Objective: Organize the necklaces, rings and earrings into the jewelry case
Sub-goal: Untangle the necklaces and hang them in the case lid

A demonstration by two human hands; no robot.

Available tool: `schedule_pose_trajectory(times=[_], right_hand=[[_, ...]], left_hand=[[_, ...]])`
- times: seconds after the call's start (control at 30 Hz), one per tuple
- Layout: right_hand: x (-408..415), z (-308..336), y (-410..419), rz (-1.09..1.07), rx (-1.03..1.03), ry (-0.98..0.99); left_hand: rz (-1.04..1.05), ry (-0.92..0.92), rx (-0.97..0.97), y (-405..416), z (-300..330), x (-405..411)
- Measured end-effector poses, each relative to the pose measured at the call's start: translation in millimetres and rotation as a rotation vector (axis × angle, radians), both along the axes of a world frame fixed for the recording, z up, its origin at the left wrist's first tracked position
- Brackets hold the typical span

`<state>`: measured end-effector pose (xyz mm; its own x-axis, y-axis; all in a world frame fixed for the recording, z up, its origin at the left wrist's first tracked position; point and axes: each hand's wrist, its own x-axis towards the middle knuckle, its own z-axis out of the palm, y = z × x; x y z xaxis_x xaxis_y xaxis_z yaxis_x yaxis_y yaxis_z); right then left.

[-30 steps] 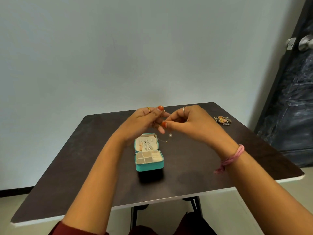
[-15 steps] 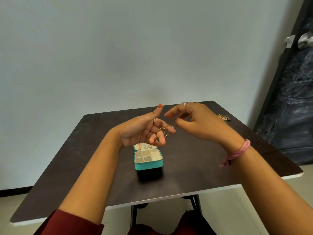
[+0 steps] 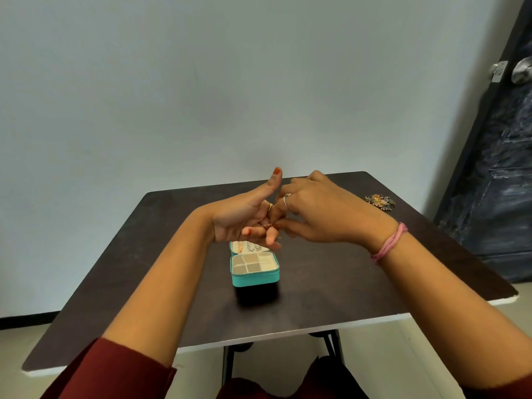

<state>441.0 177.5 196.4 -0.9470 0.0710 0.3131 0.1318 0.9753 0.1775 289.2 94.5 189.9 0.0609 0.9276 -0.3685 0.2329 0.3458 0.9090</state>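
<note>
Both hands are up over the dark brown square table (image 3: pixel 331 283), meeting just above the open teal zip-around jewelry case (image 3: pixel 254 279); left hand (image 3: pixel 244 217) is palm-up, thumb straight up (orange nail polish), fingers loosely curled with a small bunched gold-and-reddish chain necklace (image 3: pixel 267 225) lying across them; a gold ring sits on one left finger; right hand (image 3: pixel 313 211) comes in from the right, knuckles up, fingertips bent down into the left palm and pinching at the necklace bundle (exact contact point is hidden by the fingers); silver ring on a right finger, pink thread band (image 3: pixel 388 241) round the right wrist.

Necklace looks like a fine chain wadded into a small clump; a thin strand hangs off the low side near the left fingertips; too small to tell links or pendant.

Case sits mid-table, directly under the hands; near half is a cream-lined tray split into small square compartments; far half is the lid interior, partly hidden by the left hand, with an orange-gold piece and silvery chains on it.

Far right of the table, well apart from the case: a small heap of multicoloured jewelry pieces (image 3: pixel 380 201); dark red sleeves at the bottom edge; pale wall behind, dark door with a metal knob (image 3: pixel 522 71) on the right.
</note>
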Motion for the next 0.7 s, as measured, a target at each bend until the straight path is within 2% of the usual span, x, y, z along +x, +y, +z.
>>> schedule_pose_trajectory(times=[0.1, 0.17, 0.27, 0.43, 0.6, 0.7], right_hand=[[-2.3, -4.9, 10.8, -0.031, -0.166, 0.056], [-2.8, -8.6, 19.8, -0.029, -0.375, 0.108], [-3.3, -13.0, 26.2, -0.017, -0.695, 0.183], [-8.5, -22.4, 29.2, -0.005, -0.969, 0.275], [-15.8, -33.2, 20.6, -0.009, -1.064, 0.330], [-13.6, -29.8, 22.9, -0.069, -0.993, 0.332]], left_hand=[[0.056, 0.021, 0.015, 2.3, -3.3, -8.7], [0.099, -0.030, 0.056, 1.4, -5.4, -17.5], [0.142, -0.166, 0.187, -1.2, -10.9, -23.8], [0.325, -0.464, 0.392, 2.1, -30.3, -18.7], [0.318, -0.786, 0.466, 10.6, -48.3, -16.5], [0.275, -0.814, 0.488, 14.8, -56.0, -20.7]])
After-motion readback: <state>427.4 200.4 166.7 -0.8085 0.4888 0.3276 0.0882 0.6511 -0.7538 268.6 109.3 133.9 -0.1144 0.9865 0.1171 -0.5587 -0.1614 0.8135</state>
